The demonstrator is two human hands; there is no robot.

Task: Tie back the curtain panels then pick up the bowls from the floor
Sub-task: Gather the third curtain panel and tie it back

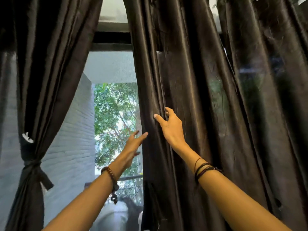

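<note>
Green trees are seen through the window gap beyond both hands. A fold of the loose curtain panel [191, 114] is pinched by the right hand [168, 125]; its edge is touched by the spread left hand [133, 144]. All folds should be gathered before tying.

An open gap lies between the tied left curtain panel [41, 80] and the hanging right curtain panel [200, 97]; a window screen [113, 67] closes it behind.
</note>
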